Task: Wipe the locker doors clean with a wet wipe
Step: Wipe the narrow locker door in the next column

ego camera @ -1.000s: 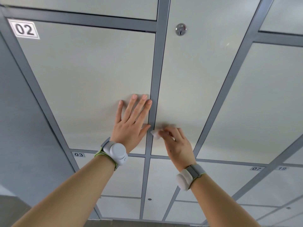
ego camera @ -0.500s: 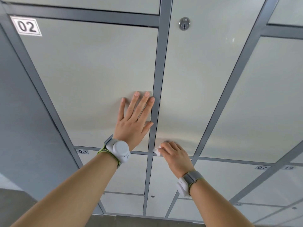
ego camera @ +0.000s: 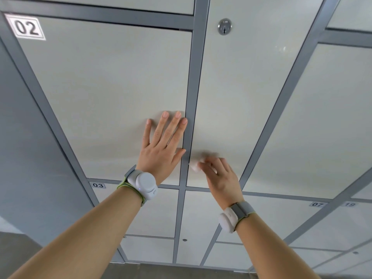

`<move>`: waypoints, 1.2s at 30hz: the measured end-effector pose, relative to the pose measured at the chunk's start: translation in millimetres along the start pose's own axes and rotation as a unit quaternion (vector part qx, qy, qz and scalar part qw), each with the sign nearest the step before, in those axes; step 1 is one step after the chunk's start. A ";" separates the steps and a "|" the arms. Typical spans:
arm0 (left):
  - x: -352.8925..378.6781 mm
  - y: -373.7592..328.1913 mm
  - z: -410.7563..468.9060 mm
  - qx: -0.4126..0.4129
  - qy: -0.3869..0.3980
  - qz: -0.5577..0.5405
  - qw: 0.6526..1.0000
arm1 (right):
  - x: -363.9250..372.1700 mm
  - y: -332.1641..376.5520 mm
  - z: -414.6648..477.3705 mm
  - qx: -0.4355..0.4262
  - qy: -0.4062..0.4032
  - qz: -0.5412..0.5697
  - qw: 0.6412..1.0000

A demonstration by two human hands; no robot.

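**Item 1, left hand** (ego camera: 161, 150): centre of the frame. You are laying it flat on the door marked 02 (ego camera: 96, 93), fingers straight and slightly spread, holding nothing. Its forefinger edge is sitting just beside the grey frame strip (ego camera: 190, 81).

**Item 2, right hand** (ego camera: 222, 179): lower centre-right of the frame. You are curling the fingers over a bunched wet wipe (ego camera: 194, 167) and pressing it to the neighbouring door (ego camera: 237, 101). The fingertips are blurring, so the exact pinch is not readable.

**Item 3, wet wipe:** a small white wad showing at the fingertips. It is touching the lower left corner of the neighbouring door, right against the grey frame strip.

**Item 4, round lock** (ego camera: 224, 26): upper centre of the frame, on the neighbouring door, well apart from the wet wipe.

**Handling note (a judgement):**
- You are working the bottom-left corner of the neighbouring door.
- The wad is covering little surface, so spreading it flatter under the fingers would likely be giving you a wider pass.
- Overlapping strokes, running into the seam by the strip and up toward the round lock, should be leaving no gaps.
- Your bracing left hand may be printing the door marked 02, so that patch is likely needing a wipe too.
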State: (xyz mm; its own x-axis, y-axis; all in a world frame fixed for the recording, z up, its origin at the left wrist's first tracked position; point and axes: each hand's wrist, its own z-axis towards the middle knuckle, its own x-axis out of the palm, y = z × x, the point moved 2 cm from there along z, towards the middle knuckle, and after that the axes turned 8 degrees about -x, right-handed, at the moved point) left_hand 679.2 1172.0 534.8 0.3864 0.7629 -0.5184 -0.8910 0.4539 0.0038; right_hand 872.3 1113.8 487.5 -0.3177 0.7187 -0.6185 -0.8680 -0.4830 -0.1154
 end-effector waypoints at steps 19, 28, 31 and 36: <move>-1.1 -1.9 -0.6 -0.002 -0.001 -0.009 1.000 | -6.0 -10.1 -21.2 0.049 0.053 0.003 0.997; 3.5 -8.8 -5.8 0.043 -0.024 0.026 0.998 | -8.9 -15.1 -18.8 0.050 -0.007 -0.013 0.999; 7.4 -13.5 -9.5 0.086 -0.027 0.050 0.995 | 2.7 -15.4 -41.8 0.043 0.068 -0.015 0.997; 11.3 -15.7 -15.9 0.098 0.006 0.067 0.993 | 12.6 -22.4 -67.2 0.035 0.148 -0.005 0.988</move>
State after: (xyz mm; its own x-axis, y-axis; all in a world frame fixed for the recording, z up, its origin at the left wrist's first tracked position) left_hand 693.8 1166.2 515.2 0.2631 0.8176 -0.5122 -0.8709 0.4297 0.2386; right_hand 913.3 1100.1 430.0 -0.1924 0.5406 -0.8190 -0.8983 -0.4331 -0.0748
